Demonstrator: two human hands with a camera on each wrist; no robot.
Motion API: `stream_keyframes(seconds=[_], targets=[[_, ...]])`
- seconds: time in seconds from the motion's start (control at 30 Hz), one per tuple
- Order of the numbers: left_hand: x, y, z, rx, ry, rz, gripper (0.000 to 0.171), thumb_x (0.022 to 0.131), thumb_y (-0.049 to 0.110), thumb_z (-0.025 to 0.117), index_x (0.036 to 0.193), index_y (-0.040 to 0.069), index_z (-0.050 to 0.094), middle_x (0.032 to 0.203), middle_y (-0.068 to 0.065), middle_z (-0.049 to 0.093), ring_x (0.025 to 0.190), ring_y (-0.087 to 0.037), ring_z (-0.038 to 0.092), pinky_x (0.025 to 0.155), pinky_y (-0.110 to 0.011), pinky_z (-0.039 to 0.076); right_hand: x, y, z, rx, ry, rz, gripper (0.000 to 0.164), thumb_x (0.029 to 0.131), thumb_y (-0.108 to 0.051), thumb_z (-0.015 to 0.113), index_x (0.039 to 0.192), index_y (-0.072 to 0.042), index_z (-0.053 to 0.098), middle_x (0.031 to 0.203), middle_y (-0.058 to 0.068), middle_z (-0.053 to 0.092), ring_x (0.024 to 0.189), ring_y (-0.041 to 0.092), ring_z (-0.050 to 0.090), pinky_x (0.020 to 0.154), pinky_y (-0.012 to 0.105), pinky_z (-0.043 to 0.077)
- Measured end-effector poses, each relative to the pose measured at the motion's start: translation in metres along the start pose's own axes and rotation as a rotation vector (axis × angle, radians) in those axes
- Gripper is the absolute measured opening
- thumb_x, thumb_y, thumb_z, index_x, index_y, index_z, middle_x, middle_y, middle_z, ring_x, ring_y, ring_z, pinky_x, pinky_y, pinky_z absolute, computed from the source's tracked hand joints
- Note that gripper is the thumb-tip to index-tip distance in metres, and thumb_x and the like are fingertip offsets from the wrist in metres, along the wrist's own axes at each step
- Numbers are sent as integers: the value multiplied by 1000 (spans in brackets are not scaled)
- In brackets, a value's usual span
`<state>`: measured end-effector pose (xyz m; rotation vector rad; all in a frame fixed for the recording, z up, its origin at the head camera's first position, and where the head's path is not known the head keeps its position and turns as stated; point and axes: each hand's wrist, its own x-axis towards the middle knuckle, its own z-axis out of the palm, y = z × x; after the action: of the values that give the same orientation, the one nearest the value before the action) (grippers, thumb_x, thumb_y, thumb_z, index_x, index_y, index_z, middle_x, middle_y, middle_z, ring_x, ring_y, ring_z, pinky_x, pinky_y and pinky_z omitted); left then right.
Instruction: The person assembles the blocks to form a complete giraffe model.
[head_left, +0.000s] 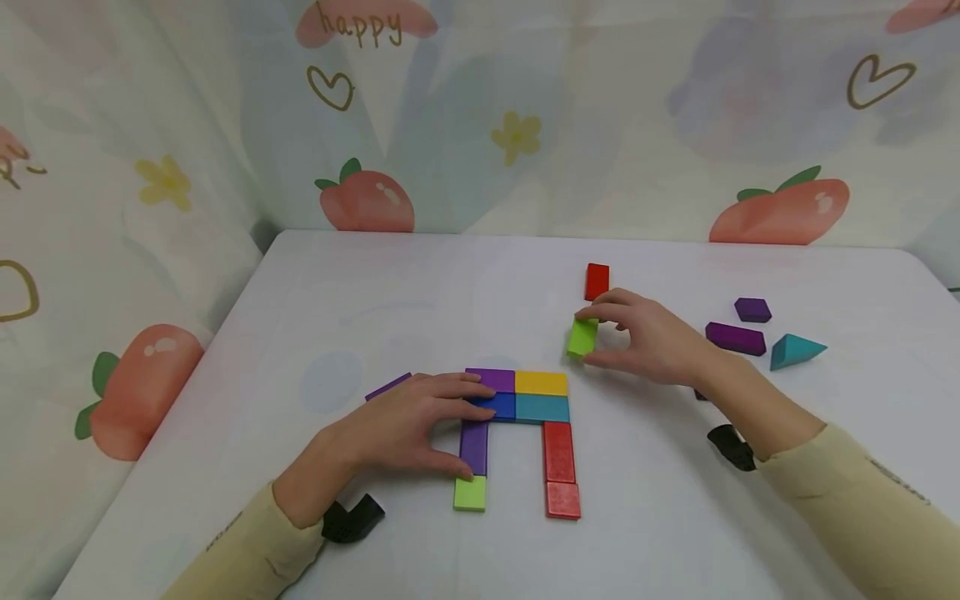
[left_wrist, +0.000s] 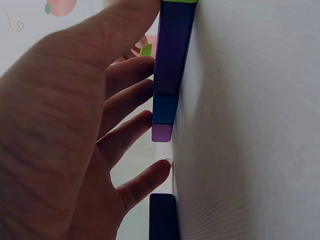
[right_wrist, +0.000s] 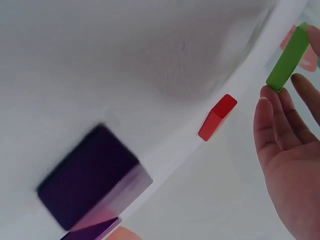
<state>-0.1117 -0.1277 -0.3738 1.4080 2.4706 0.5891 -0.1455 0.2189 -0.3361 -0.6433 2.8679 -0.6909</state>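
My right hand [head_left: 652, 340] pinches a lime green block [head_left: 581, 339] between thumb and fingers, as the right wrist view also shows. Flat coloured blocks form an arch shape on the white table. Its top has purple [head_left: 497, 380], yellow [head_left: 541, 383], blue [head_left: 505, 407] and teal [head_left: 542, 408] blocks. A purple block [head_left: 473, 448] and a small lime block [head_left: 470, 495] make the left leg, two red blocks [head_left: 558, 452] the right. My left hand [head_left: 397, 423] rests with extended fingers over the arch's left side, its thumb at the lime block.
A red block [head_left: 597, 282] lies just beyond my right hand. Farther right are a small purple block [head_left: 753, 310], a long purple block [head_left: 735, 338] and a teal wedge [head_left: 798, 352]. Another purple block [head_left: 387, 387] shows partly behind my left hand.
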Motion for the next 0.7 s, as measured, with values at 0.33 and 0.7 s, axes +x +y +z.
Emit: stream_keyframes(seconds=[0.33, 0.7], targets=[[1, -2, 0, -1, 9, 16, 67, 84, 51, 80, 140, 20, 63, 154, 5, 45, 147, -18, 31, 115, -44, 34, -26, -6, 8, -20, 6, -22, 51, 85, -23, 83, 131, -9, 67, 129, 14, 58, 118, 35, 56, 90, 50, 56], [0, -1, 0, -5, 8, 11, 67, 83, 51, 80, 140, 20, 63, 154, 6, 45, 147, -18, 30, 115, -44, 34, -38, -5, 20, -39, -26, -50, 51, 83, -26, 85, 129, -9, 68, 121, 9, 59, 108, 27, 58, 86, 42, 58]])
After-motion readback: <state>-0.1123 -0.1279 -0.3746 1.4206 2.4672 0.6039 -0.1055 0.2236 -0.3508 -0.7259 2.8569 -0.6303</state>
